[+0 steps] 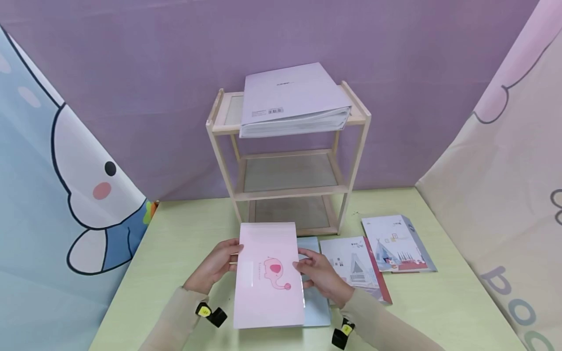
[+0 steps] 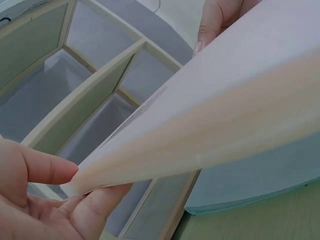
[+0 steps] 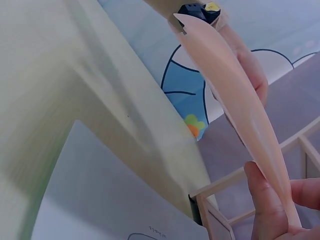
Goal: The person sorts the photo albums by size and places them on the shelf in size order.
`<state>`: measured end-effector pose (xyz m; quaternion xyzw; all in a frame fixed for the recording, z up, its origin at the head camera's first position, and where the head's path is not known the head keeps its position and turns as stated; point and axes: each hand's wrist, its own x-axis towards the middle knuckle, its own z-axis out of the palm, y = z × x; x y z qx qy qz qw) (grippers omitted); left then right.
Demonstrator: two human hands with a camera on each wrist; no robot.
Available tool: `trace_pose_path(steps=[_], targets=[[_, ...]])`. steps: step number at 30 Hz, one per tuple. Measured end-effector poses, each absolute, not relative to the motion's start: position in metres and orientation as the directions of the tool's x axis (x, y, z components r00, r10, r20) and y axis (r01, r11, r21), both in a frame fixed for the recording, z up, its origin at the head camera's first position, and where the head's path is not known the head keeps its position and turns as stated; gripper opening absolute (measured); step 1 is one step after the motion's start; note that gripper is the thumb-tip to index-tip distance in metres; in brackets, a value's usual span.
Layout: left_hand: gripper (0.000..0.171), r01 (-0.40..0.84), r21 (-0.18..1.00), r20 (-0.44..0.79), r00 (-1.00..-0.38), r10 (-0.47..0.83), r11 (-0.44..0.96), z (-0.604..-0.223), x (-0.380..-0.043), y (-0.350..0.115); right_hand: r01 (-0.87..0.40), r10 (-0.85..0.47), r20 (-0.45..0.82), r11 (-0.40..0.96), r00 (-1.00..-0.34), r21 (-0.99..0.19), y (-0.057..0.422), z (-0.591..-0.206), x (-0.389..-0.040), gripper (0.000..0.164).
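Note:
A pink notebook (image 1: 265,243) with an elephant drawn on its cover is held up off the table between both hands. My left hand (image 1: 215,265) grips its left edge, thumb on one side and fingers on the other. On the opposite edge, my right hand (image 1: 324,279) pinches it between thumb and fingers. From the right wrist, the notebook (image 3: 240,95) looks thin and slightly bowed. Below it lies a light blue notebook (image 1: 318,309), partly hidden by the pink one; its drawn cover (image 3: 110,185) faces up in the right wrist view.
A three-tier wooden shelf (image 1: 291,192) stands behind the hands. On its top tier rests a large white album (image 1: 294,95), jutting over the front edge. Two illustrated books, one red-edged (image 1: 351,261) and one grey-edged (image 1: 395,241), lie on the table to the right.

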<state>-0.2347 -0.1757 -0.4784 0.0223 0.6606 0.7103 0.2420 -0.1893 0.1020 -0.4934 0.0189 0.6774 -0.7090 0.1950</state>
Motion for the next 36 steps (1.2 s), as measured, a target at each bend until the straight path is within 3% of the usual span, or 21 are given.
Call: trace_pose_path(steps=[36], targets=[[0.046,-0.261,0.964,-0.222,-0.882,0.415,-0.039,-0.454,-0.222,-0.168,0.258,-0.319,-0.235,-0.029,-0.918,-0.966,0.120,-0.467,-0.180,0.056]])
